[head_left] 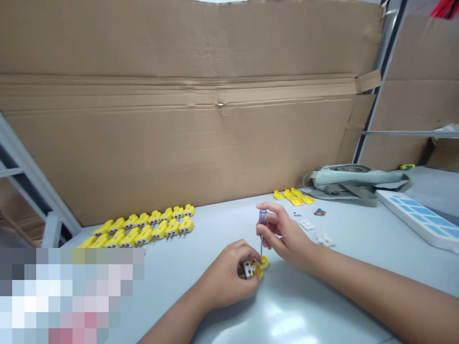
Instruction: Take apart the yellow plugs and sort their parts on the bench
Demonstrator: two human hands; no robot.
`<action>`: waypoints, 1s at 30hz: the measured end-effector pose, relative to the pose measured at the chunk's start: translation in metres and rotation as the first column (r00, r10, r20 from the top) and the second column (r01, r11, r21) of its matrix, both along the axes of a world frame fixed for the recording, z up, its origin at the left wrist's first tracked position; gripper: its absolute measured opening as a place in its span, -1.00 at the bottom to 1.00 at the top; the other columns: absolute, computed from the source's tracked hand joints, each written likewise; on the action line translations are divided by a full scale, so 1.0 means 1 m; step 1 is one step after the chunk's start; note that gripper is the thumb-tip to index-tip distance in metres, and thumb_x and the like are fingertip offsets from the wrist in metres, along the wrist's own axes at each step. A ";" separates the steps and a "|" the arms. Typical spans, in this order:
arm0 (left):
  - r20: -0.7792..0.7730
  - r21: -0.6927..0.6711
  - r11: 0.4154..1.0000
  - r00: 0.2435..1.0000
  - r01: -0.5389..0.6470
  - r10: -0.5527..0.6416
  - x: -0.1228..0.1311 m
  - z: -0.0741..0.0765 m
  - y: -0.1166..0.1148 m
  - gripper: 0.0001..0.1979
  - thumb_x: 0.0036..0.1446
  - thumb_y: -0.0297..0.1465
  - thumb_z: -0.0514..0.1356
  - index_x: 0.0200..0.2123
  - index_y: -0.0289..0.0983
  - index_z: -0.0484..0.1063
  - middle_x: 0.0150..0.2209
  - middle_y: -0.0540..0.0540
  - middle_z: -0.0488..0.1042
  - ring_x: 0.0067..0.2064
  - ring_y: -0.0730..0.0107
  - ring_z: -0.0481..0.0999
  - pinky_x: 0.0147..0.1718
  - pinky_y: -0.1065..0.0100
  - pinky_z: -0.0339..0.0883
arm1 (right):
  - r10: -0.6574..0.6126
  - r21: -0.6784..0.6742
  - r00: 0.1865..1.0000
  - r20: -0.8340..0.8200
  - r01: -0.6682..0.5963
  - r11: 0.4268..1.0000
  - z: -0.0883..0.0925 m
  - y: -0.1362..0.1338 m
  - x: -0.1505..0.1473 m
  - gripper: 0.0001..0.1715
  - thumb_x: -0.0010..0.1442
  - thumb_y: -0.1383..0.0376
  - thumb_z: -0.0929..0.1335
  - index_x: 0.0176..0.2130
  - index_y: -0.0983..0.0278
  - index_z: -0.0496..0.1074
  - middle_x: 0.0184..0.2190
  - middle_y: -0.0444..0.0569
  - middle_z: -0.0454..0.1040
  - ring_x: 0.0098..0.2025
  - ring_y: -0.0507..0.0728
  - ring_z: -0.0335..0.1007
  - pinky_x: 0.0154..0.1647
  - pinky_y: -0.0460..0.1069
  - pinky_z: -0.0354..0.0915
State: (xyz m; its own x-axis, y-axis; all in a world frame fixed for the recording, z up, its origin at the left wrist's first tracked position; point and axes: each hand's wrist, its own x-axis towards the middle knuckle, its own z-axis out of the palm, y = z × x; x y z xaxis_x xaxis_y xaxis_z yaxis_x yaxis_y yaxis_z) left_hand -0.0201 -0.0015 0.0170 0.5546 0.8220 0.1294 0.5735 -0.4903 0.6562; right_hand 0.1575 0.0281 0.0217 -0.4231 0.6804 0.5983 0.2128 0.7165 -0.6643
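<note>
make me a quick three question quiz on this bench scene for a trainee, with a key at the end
1. Which hand holds the slim, purple-handled screwdriver?

2. True or false: the left hand holds a yellow and white plastic piece.

3. How are the chunky yellow plastic plugs at the left of the picture arranged?
a) in one heap
b) in two rows
c) in a ring

Key: 1. The right hand; 2. True; 3. b

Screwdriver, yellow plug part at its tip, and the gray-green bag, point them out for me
Screwdriver (263,218): head view, on the handle.
Yellow plug part (265,262): head view, on its yellow shell.
Gray-green bag (335,179): head view, on the body.
</note>
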 end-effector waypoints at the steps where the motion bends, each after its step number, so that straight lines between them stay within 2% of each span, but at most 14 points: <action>1: -0.004 -0.006 1.000 1.000 0.001 -0.001 0.000 0.000 0.000 -0.81 -0.09 -0.48 0.12 -0.32 -0.22 0.40 -0.25 -0.04 0.36 -0.29 0.37 0.35 -0.31 0.38 0.28 | -0.001 0.019 1.000 0.000 0.001 1.000 -0.001 0.000 0.000 -0.64 0.26 0.30 0.17 0.03 0.15 -0.05 -0.47 -0.21 0.24 -0.55 -0.06 0.24 -0.51 -0.12 0.22; 9: -0.007 -0.044 0.999 1.000 0.011 -0.012 0.001 0.001 0.000 -0.77 -0.14 -0.52 0.10 -0.32 -0.22 0.38 -0.25 -0.02 0.33 -0.42 0.47 0.31 -0.41 0.43 0.25 | -0.021 0.114 1.000 0.014 0.020 0.993 -0.004 0.000 0.002 -0.63 0.25 0.30 0.19 0.03 0.14 -0.03 -0.51 -0.23 0.19 -0.56 -0.05 0.18 -0.54 -0.12 0.20; 16: 0.017 -0.006 1.000 0.999 0.028 -0.027 0.000 -0.001 0.001 -0.73 -0.20 -0.57 0.10 -0.35 -0.21 0.37 -0.28 0.00 0.32 -0.35 0.43 0.33 -0.38 0.42 0.23 | 0.079 0.366 0.996 0.044 -0.089 0.926 -0.006 -0.004 0.006 -0.52 0.23 0.38 0.21 0.09 0.12 -0.02 -0.49 -0.18 0.26 -0.50 -0.01 0.25 -0.48 -0.08 0.29; 20: 0.003 -0.001 1.000 1.000 0.031 -0.031 0.000 -0.001 0.001 -0.78 -0.13 -0.52 0.14 -0.32 -0.21 0.37 -0.26 -0.01 0.33 -0.33 0.41 0.34 -0.36 0.40 0.23 | 0.137 0.406 0.989 -0.060 -0.101 0.908 -0.005 -0.005 0.003 -0.46 0.19 0.43 0.24 0.11 0.09 0.03 -0.48 -0.18 0.26 -0.46 -0.01 0.28 -0.49 -0.09 0.31; 23: -0.023 -0.014 1.000 1.000 0.011 -0.011 0.000 0.000 0.001 -0.80 -0.07 -0.36 0.23 -0.30 -0.20 0.38 -0.25 -0.02 0.34 -0.30 0.36 0.34 -0.32 0.36 0.24 | 0.145 0.333 0.967 -0.209 -0.069 0.940 0.002 -0.007 -0.001 -0.59 0.13 0.41 0.32 -0.04 0.11 0.23 -0.42 -0.12 0.28 -0.38 0.01 0.31 -0.52 -0.11 0.30; 27: -0.028 -0.020 1.000 1.000 -0.012 0.011 0.002 0.001 0.001 -0.80 -0.09 -0.32 0.27 -0.35 -0.21 0.38 -0.27 0.00 0.35 -0.32 0.38 0.33 -0.31 0.37 0.22 | 0.106 0.130 0.943 -0.314 -0.068 0.989 0.011 -0.007 -0.001 -0.86 0.11 0.33 0.35 -0.24 0.20 0.36 -0.55 -0.20 0.25 -0.54 -0.05 0.29 -0.57 -0.12 0.27; 30: -0.020 -0.032 0.999 1.000 -0.011 0.010 0.002 0.001 0.001 -0.81 -0.09 -0.33 0.27 -0.35 -0.21 0.39 -0.28 0.01 0.35 -0.34 0.41 0.33 -0.34 0.40 0.22 | 0.145 -0.065 0.939 -0.311 -0.173 0.983 0.013 -0.003 0.002 -0.82 0.12 0.25 0.35 -0.22 0.23 0.36 -0.63 -0.26 0.21 -0.61 -0.06 0.27 -0.57 -0.12 0.27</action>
